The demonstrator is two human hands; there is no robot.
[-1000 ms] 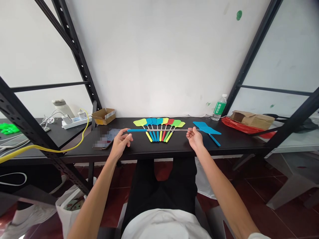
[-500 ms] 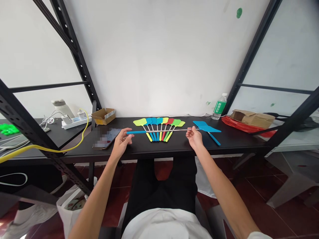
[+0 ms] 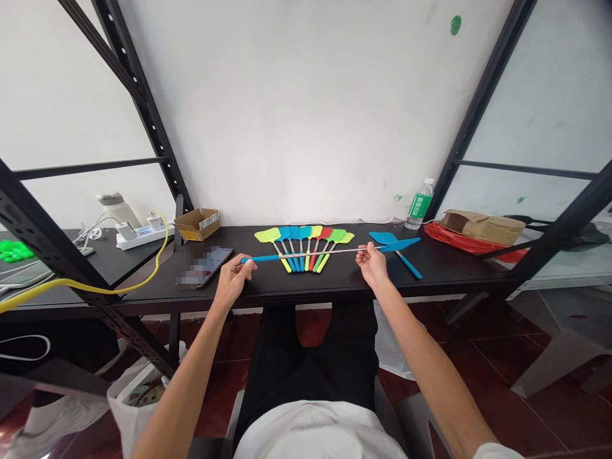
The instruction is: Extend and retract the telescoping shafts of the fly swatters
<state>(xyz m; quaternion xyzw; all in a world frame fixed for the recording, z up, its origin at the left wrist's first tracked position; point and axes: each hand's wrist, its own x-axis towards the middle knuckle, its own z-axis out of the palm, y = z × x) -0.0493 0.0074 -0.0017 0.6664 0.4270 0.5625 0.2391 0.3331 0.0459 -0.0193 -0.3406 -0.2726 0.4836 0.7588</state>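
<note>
A blue fly swatter (image 3: 266, 258) with a thin metal rod stretches level between my two hands, above the table's front part. My left hand (image 3: 233, 275) is closed on the end of its blue handle. My right hand (image 3: 371, 262) pinches the rod close to the flat blue head, which is seen nearly edge-on. Behind the rod, several fly swatters (image 3: 302, 233) in yellow, blue, red and green lie fanned out on the black table (image 3: 335, 285). Another blue fly swatter (image 3: 408, 266) lies at the right, partly hidden under the held one's head.
A phone (image 3: 210, 266) and a small open cardboard box (image 3: 197, 224) are on the left. On the right stand a water bottle (image 3: 420, 205) and a brown paper bag (image 3: 482, 225) on red plastic. Black metal shelf posts (image 3: 157, 137) rise at both sides; a yellow cable (image 3: 160, 258) crosses the left.
The held fly swatter has rolled, so its head now shows narrower and tilted. My left hand's fingers have closed round the handle end, which sits slightly lower.
</note>
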